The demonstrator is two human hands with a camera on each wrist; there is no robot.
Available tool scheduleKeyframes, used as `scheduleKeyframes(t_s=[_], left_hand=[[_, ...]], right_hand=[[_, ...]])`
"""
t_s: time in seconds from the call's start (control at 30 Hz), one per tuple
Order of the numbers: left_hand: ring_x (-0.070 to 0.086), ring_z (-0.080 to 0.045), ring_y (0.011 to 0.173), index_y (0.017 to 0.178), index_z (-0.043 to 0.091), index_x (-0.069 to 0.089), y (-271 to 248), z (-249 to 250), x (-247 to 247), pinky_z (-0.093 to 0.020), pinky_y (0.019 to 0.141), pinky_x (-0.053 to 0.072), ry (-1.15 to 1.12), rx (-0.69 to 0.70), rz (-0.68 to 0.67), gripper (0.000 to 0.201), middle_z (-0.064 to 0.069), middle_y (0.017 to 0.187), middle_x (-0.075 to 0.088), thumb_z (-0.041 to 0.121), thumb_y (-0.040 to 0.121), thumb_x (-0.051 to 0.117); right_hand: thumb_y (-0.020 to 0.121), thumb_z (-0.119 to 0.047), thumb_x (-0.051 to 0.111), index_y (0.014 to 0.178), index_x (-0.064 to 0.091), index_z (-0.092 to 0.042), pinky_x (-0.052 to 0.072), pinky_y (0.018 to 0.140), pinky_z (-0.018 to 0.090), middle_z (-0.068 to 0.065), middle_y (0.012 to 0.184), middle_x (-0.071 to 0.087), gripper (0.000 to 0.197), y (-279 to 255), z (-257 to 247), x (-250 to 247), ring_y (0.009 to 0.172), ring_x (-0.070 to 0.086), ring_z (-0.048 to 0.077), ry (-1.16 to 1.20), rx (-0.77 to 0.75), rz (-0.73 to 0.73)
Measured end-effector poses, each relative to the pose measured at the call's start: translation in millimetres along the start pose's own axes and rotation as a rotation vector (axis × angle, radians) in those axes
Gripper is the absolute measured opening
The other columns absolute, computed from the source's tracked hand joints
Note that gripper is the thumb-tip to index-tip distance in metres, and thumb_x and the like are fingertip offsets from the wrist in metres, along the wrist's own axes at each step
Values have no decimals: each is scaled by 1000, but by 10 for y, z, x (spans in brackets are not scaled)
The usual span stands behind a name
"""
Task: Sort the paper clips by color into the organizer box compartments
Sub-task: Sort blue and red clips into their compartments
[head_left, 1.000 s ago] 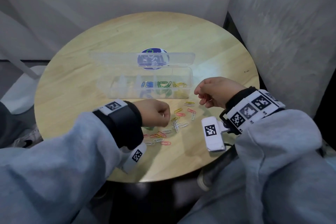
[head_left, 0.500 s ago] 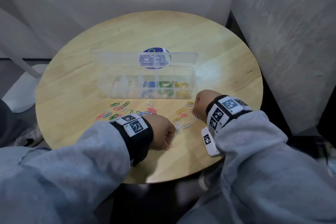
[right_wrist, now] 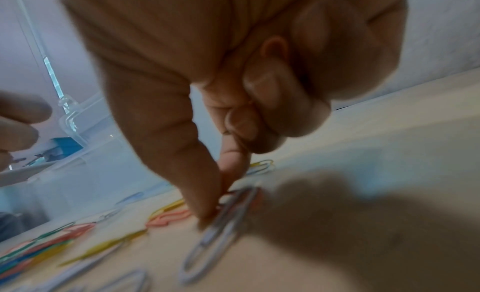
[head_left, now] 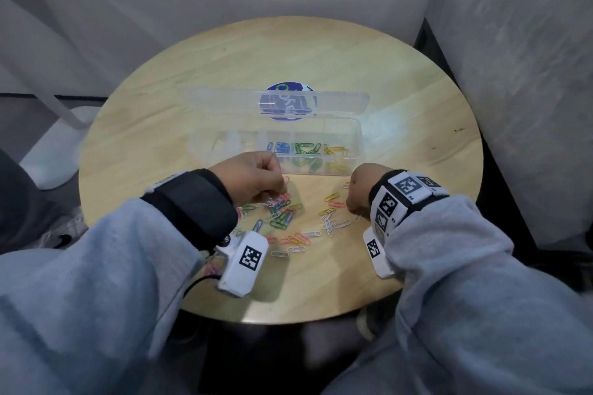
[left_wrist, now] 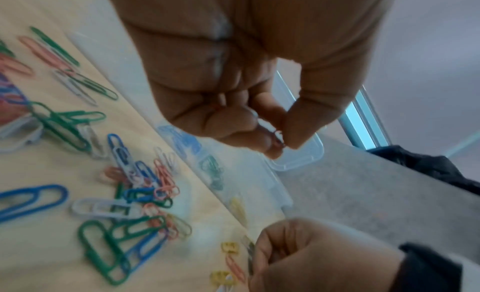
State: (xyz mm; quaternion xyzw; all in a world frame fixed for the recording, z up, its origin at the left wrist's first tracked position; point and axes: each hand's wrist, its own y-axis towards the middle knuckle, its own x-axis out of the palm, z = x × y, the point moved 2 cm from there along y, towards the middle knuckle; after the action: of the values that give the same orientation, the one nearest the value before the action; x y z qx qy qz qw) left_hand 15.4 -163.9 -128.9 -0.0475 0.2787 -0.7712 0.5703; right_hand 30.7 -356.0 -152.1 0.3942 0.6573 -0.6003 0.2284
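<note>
A clear organizer box [head_left: 354, 138] stands open on the round wooden table [head_left: 154, 138], with blue clips [head_left: 279, 147], green clips [head_left: 306, 149] and yellow clips [head_left: 335, 151] in separate compartments. Loose mixed paper clips [head_left: 282, 212] lie in front of it. My left hand [head_left: 256, 179] hovers just before the box and pinches a red clip [left_wrist: 278, 141] between thumb and fingers. My right hand [head_left: 359, 189] reaches down to the table; its thumb and forefinger meet on a clip, a thin red wire showing between them, beside a white clip [right_wrist: 215, 230].
The box lid [head_left: 224, 99] lies open behind the box, over a blue sticker [head_left: 285, 93]. Several white, yellow and red clips [head_left: 330, 218] lie between my hands. A grey wall [head_left: 513, 74] stands close on the right; a white object [head_left: 54, 151] sits beyond the table's left edge.
My left hand rose from near the front edge toward the box, holding a red clip. My right hand came down from beside the box to the clips and has stayed there.
</note>
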Motion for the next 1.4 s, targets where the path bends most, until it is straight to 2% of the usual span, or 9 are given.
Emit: scheduleKeyframes(t_s=[0.13, 0.37, 0.53, 0.63, 0.7, 0.93, 1.23, 1.33, 1.4], left_hand=[[44, -5, 35, 72, 15, 52, -8, -28, -26, -14, 41, 31, 16, -88, 21, 34, -2, 54, 47, -12, 86, 36], [32, -12, 48, 66, 13, 50, -20, -96, 44, -14, 37, 23, 98, -249, 9, 34, -4, 60, 44, -5, 85, 29], [25, -14, 48, 73, 17, 52, -21, -138, 20, -21, 47, 19, 414, -207, -22, 15, 0, 57, 34, 12, 88, 51], [36, -12, 53, 76, 21, 55, -52, -166, 37, -22, 51, 31, 674, -142, -39, 10, 5, 59, 45, 19, 85, 54], [44, -11, 59, 76, 24, 57, -82, -195, 72, -22, 60, 38, 792, -129, -48, 6, 10, 62, 51, 20, 81, 55], [46, -7, 61, 68, 27, 51, -117, -313, 176, -21, 50, 32, 1097, -122, -58, 16, 11, 66, 48, 25, 77, 64], [49, -10, 62, 61, 23, 52, -70, -350, 139, -21, 55, 39, 1040, -126, -83, 21, 10, 62, 53, 25, 77, 65], [50, -14, 59, 59, 20, 52, -74, -318, 59, -21, 56, 40, 811, -160, -77, 19, 5, 62, 58, 19, 74, 65], [49, -19, 58, 58, 18, 49, -69, -279, 16, -23, 56, 42, 526, -183, -90, 20, -6, 67, 60, 12, 72, 63]], right_hand=[[78, -22, 64, 85, 63, -12, 45, 65, 25, 4, 78, 60, 12, -32, -40, -52, 73, 57, 22, -75, 24, -39], [80, -15, 56, 70, 50, -11, 42, 58, 22, 2, 65, 56, 13, -90, 43, -112, 55, 51, 15, 167, -47, -52], [86, -8, 48, 74, 52, -12, 36, 49, 22, 5, 69, 58, 13, -175, 40, -155, 50, 45, 14, 270, -124, -60], [89, -2, 43, 85, 57, -7, 34, 48, 23, 7, 64, 50, 15, -148, 19, -125, 51, 42, 15, 428, -113, -118], [90, 3, 37, 78, 58, -4, 36, 50, 25, 9, 61, 43, 24, -128, 7, -101, 50, 40, 18, 528, -83, -172], [89, -2, 38, 77, 48, -5, 36, 53, 28, 11, 61, 44, 16, -85, -39, -55, 51, 42, 22, 561, 32, -245], [86, -19, 53, 74, 46, -21, 43, 62, 24, -1, 84, 58, 14, -54, -40, -34, 74, 51, 15, -56, -88, 37], [88, -21, 54, 87, 55, -20, 45, 69, 25, 0, 100, 63, 2, -50, -97, -29, 81, 53, 16, -100, -127, 34], [88, -19, 54, 96, 58, -19, 43, 64, 24, 0, 103, 63, 9, -45, -142, -7, 82, 53, 17, -131, -149, 22]])
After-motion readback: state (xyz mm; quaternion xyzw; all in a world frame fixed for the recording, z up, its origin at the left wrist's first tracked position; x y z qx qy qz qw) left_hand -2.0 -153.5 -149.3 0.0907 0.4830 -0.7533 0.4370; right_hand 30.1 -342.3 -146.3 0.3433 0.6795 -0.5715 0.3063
